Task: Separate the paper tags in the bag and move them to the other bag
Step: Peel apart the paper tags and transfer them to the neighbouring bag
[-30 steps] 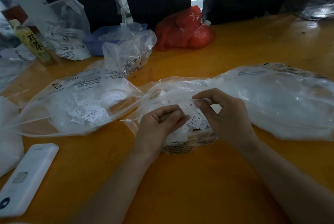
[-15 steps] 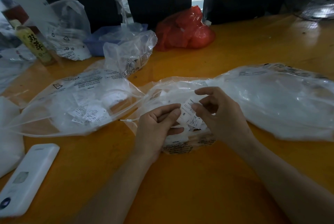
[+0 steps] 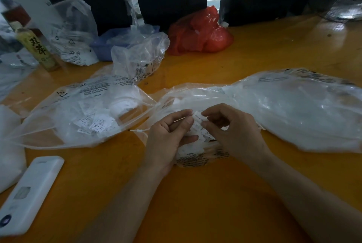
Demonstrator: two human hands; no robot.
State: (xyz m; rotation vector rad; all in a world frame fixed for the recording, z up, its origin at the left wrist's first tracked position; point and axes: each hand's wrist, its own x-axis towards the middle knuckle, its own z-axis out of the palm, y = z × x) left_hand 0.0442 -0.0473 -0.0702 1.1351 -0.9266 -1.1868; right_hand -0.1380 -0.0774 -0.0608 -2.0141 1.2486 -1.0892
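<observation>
At the lower left of the frame a white rectangular plastic device [image 3: 29, 195] lies on the orange tabletop [image 3: 195, 203]. At mid-frame, a small white printed paper tag [image 3: 199, 115] is pinched between the left hand [image 3: 168, 135] and the right hand [image 3: 233, 131], both clamped on it, above the crumpled clear plastic source bag [image 3: 201, 152] holding more tags. The tag should be peeled apart by opposing thumb pressure, gently, so tearing is avoided. Left of centre, the flat clear plastic receiving bag [image 3: 84, 109] with sorted tags lies open-mouthed toward the hands. A red plastic bag [image 3: 199, 33] sits at the upper centre.
</observation>
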